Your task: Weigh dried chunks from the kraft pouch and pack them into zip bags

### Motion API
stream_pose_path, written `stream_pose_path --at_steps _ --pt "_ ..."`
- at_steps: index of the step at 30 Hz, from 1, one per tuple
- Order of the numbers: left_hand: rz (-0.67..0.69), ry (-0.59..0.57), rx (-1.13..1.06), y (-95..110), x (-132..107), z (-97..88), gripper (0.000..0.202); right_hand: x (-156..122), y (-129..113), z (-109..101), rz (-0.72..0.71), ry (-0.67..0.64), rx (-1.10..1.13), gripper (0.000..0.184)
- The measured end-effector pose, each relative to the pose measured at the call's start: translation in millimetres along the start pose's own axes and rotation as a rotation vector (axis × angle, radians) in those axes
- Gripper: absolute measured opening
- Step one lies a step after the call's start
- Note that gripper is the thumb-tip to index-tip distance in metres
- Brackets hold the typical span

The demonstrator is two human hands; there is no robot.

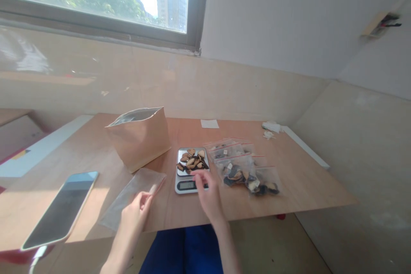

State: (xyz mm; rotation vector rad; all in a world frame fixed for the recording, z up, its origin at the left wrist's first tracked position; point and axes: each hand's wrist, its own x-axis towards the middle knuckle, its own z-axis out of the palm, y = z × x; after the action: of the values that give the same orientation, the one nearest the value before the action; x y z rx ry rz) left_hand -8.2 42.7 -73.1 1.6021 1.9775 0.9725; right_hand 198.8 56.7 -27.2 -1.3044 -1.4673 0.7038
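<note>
My left hand (136, 209) is closed, with thumb and fingers pinching the edge of a clear zip bag (128, 192) that lies flat on the table. My right hand (209, 195) is over the front of a small digital scale (179, 183), its fingers bent and slightly apart, with nothing visible in them. Its fingertips are close to the dried mushroom slices (192, 162) piled on the scale's plate. The hand covers part of the display strip; the reading is too small to make out. Right of the scale lie several filled zip bags (239, 173) of dark and pale slices, overlapping.
An open brown paper pouch (143, 139) stands behind the left bag. A phone (62, 209) with a white cable (37, 257) lies at the left. A white paper slip (209, 124) and crumpled white scraps (271, 127) are toward the back of the wooden table (308, 184).
</note>
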Motion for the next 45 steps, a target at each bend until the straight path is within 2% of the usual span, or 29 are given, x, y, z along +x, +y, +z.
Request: stream_pose_path --at_steps 2,4,7,10,13,16,19,21,22,25,28,32,37,42,45 --pt "0.022 -0.004 -0.049 9.4 -8.6 -4.2 0.030 -28.3 -7.7 20.5 0.053 -0.141 0.023 0.024" --pt "0.059 0.017 -0.143 19.8 -22.3 -6.9 0.032 -45.5 -15.1 42.7 0.110 -0.190 0.035 0.021" --pt "0.069 0.012 -0.319 30.0 -42.9 -8.2 0.032 -54.1 -26.6 67.1 0.170 -0.218 0.112 0.025" --pt "0.049 0.014 -0.440 34.5 -53.1 -7.5 0.034 -53.9 -36.5 73.1 0.167 -0.222 0.162 0.034" --pt "0.043 -0.025 -0.507 40.4 -54.2 -4.6 0.031 -51.9 -40.6 63.4 0.153 -0.223 0.148 0.038" --pt "0.027 -0.057 -0.551 49.0 -53.3 -3.8 0.030 -46.1 -35.4 44.1 0.118 -0.268 0.111 0.041" --pt "-0.094 0.138 -0.562 57.3 -50.4 -12.0 0.034 -35.3 -22.6 20.6 0.090 -0.315 0.070 0.041" --pt "-0.160 0.257 -0.568 61.7 -46.4 -21.9 0.034 -29.2 -14.9 7.1 0.084 -0.267 0.000 0.037" --pt "-0.167 0.268 -0.576 63.5 -43.9 -27.0 0.034 -27.7 -12.8 2.0 0.077 -0.248 -0.030 0.035" --pt "-0.169 0.203 -0.544 66.2 -36.6 -39.2 0.035 -31.7 -13.9 -6.7 0.057 -0.356 -0.002 0.030" --pt "-0.236 0.145 -0.354 65.3 -30.8 -46.6 0.037 -44.2 -15.6 -11.0 0.103 -0.452 0.075 0.032" --pt "-0.272 0.116 -0.137 63.2 -23.5 -54.4 0.034 -59.1 -0.2 -19.4 0.163 -0.308 0.034 0.029" --pt "-0.261 0.170 -0.126 64.4 -13.3 -59.2 0.029 -57.1 21.7 -25.6 0.108 -0.155 -0.074 0.025" --pt "-0.339 0.211 -0.162 69.4 -7.0 -66.8 0.023 -21.0 18.0 -12.2 -0.077 0.042 -0.220 0.023" --pt "-0.372 0.210 -0.116 74.8 -6.8 -74.9 0.020 7.9 13.3 -1.3 -0.150 0.095 -0.317 0.025"
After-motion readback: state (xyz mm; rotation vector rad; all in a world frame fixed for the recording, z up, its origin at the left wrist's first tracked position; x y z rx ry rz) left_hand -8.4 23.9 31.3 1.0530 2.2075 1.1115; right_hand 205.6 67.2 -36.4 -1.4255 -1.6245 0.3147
